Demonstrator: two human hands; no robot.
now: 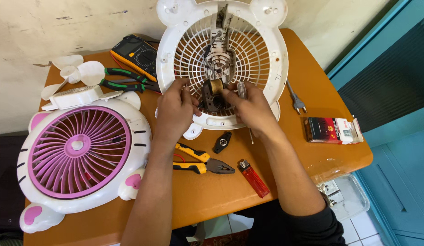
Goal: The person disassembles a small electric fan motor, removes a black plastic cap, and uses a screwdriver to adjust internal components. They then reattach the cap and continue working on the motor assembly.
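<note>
A small fan motor [213,94] with a copper coil is held between both hands over the white rear fan grille [266,59], which leans upright at the table's back. My left hand [175,109] pinches the motor's left side. My right hand [248,107] grips its right side and also holds a screwdriver [242,91] with a clear handle. Wires run from the motor up to the grille's centre [219,59].
On the orange table [221,191] lie the pink-and-white fan front [80,155], white blades [77,73], a multimeter [137,54], green-handled pliers [125,81], yellow pliers [200,161], a red lighter [254,178], a black part [222,142], a small box [332,130] and a plug [297,102].
</note>
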